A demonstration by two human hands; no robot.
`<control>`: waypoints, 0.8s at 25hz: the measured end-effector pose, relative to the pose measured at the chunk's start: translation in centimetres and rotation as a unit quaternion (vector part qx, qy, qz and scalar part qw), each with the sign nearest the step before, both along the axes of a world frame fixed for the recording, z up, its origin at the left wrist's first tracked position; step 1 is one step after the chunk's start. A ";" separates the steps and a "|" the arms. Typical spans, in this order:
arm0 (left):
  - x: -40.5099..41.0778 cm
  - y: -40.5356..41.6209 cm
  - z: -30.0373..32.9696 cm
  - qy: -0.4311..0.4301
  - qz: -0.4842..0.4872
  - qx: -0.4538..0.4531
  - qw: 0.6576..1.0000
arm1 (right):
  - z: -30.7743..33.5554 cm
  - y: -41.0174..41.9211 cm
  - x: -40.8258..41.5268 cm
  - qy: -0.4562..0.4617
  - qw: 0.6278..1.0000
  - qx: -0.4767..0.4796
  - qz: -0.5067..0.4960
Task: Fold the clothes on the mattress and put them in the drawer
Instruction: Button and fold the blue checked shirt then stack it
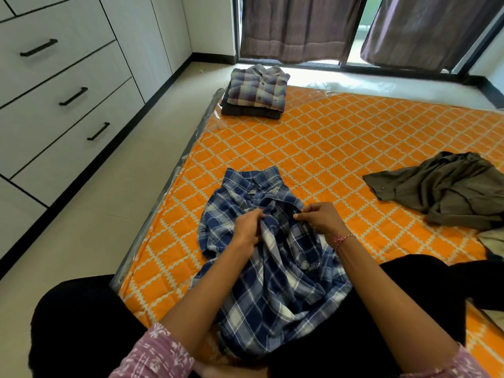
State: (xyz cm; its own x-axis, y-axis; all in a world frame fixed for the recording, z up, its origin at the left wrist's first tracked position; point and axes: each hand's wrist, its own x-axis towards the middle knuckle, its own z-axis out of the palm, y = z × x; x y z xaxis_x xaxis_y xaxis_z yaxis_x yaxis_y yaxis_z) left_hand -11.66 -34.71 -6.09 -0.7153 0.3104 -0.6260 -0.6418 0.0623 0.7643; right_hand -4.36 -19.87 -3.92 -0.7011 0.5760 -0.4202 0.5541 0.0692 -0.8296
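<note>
Pink patterned sleeves (155,353) and dark-trousered knees (90,323) fill the bottom of the view, belonging to a person seated at the near edge of an orange mattress (341,148) with a white diamond pattern and a clear plastic cover. Spread across the lap and onto the mattress lies a blue and white plaid shirt (261,282), collar pointing away from the person, its front placket rumpled. Both hands work at the shirt's chest, just below the collar. The left hand (246,227) has its fingers curled around a fold of the fabric at the placket. The right hand (319,218), with a pink and white thread bracelet (344,238) at the wrist, pinches the shirt's opposite front edge between thumb and fingertips. The two hands are close together but not touching.

Beyond the shirt, at the mattress's far left corner, sits a neat stack of folded clothes (256,92), a grey-purple plaid shirt on top of a dark garment. To the right of the blue shirt, well apart from it, an olive green garment (447,192) lies crumpled and unfolded. Left of the mattress, across a strip of pale tiled floor (114,186), stands a white drawer unit (62,85) with black bar handles, all drawers closed. Past the mattress's far edge hang dark curtains (297,25) over a glass door.
</note>
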 end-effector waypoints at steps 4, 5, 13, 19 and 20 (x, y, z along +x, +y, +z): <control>0.3 -1.2 0.4 0.013 0.003 0.025 1.000 | 0.6 -1.8 -0.5 0.027 0.990 -0.136 -0.038; 0.4 -1.4 0.6 0.037 -0.002 0.023 0.999 | 0.7 -2.3 -0.5 0.024 0.982 -0.180 -0.045; 1.2 -2.0 1.1 0.095 -0.063 0.033 0.993 | 0.4 -4.5 0.2 0.052 0.975 -0.204 -0.064; 2.2 -2.6 0.4 0.324 -0.160 -0.110 0.926 | -0.3 -5.6 0.7 0.082 0.974 -0.189 -0.095; 2.4 -2.6 0.4 0.359 -0.172 -0.139 0.907 | -0.4 -5.8 0.7 0.085 0.973 -0.189 -0.097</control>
